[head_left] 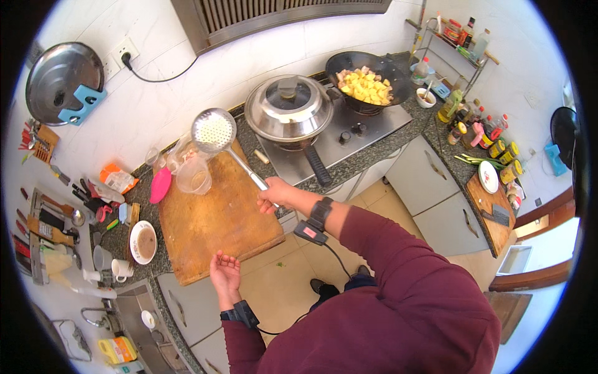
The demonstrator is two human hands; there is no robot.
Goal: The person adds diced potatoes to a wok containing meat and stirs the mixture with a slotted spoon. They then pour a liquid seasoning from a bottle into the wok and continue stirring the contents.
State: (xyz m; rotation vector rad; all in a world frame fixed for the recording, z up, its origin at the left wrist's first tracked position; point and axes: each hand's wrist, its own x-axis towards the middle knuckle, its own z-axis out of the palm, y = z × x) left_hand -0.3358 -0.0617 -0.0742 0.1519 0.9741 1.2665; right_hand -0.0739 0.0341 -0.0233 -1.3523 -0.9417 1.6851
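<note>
Skimmer of silvery perforated metal, round-bowled and long-handled, is extending in the head view from the right hand toward the far left. The fingers of that hand are wrapping firmly around the near end of the handle. The skimmer's bowl is showing over the far edge of a brown rectangular wooden board; whether it is touching anything there, cannot tell.

Left hand is hanging free by the board's near edge, fingers loosely curled and unclasped.

Translucent plastic container is standing at the board's far end; a bright pink plastic piece is lying at its left. Farther left, a round white bowl is holding brownish liquid.

Right of the skimmer, a silvery domed lid is covering a black-handled pan on the stainless-steel stove. On the far right burner, a round black wok is holding pale-yellow cubes.
</note>
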